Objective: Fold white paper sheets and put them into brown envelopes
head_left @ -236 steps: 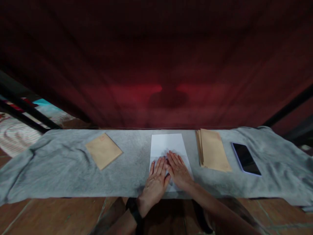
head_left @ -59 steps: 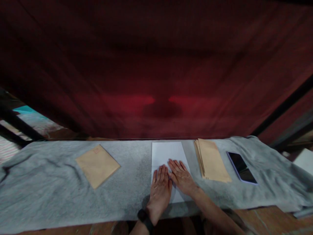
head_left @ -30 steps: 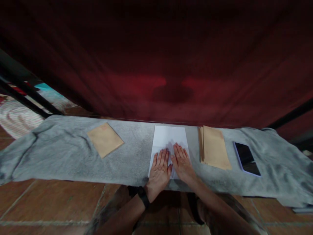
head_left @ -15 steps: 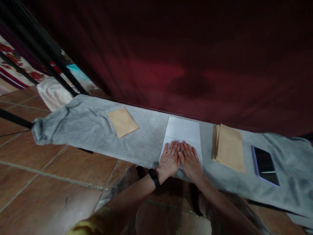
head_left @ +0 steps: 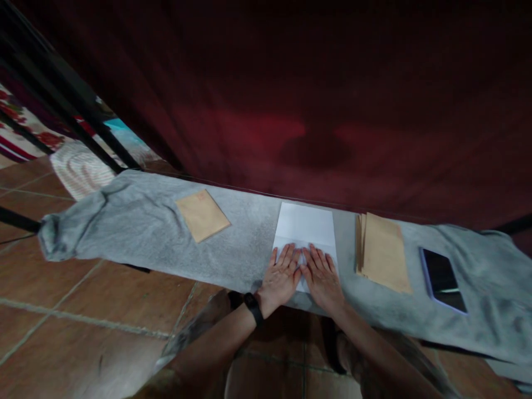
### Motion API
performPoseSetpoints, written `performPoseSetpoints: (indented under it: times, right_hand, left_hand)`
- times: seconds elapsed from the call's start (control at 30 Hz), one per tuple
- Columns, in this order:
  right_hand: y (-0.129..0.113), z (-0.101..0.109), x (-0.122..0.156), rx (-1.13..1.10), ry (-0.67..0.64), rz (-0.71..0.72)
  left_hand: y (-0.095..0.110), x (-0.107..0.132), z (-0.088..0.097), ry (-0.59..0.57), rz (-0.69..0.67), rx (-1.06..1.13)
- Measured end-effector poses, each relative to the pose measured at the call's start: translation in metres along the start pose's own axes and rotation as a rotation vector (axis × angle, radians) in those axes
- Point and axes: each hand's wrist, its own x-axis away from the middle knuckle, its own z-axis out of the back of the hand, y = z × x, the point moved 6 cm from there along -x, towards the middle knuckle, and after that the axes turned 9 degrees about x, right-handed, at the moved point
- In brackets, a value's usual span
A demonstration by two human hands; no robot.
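A white sheet of paper (head_left: 306, 223) with a crease across it lies on the grey cloth in front of me. My left hand (head_left: 281, 276) rests flat on its lower left part, fingers stretched out. Beside it my right hand (head_left: 322, 278) presses flat on the lower right part, fingers also extended. The two thumbs come close together over the sheet, and a strip of paper shows between the hands. Neither hand grips anything. The lower edge of the paper is partly hidden under the palms.
A brown envelope (head_left: 203, 216) lies to the left on the grey cloth (head_left: 245, 233). To the right are a stack of brown envelopes (head_left: 384, 252) and a phone (head_left: 444, 281). A dark red curtain (head_left: 266, 111) hangs behind; black metal bars (head_left: 102, 130) stand at the left.
My hands have drawn slightly apart at the fingertips, showing more paper between them. Both stay flat on the sheet. The whole view has shifted a little.
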Motion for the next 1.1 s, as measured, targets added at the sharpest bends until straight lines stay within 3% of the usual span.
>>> performPoseSetpoints:
  times: [0.23,0.87,1.0,1.1]
  right_hand:
    - [0.010,-0.002,0.001,0.030,-0.001,-0.040]
    - [0.048,-0.012,0.006,0.077,0.046,-0.187]
    - [0.053,-0.008,0.004,0.083,0.060,-0.229]
    - [0.051,-0.002,-0.001,0.053,0.052,-0.257]
  left_hand:
    - [-0.021,-0.002,0.002,0.029,0.086,-0.097]
    - [-0.048,0.001,0.015,0.050,0.225,-0.163]
    - [-0.046,0.000,0.019,0.090,0.262,-0.171]
    - [-0.029,-0.005,0.022,0.132,0.174,-0.151]
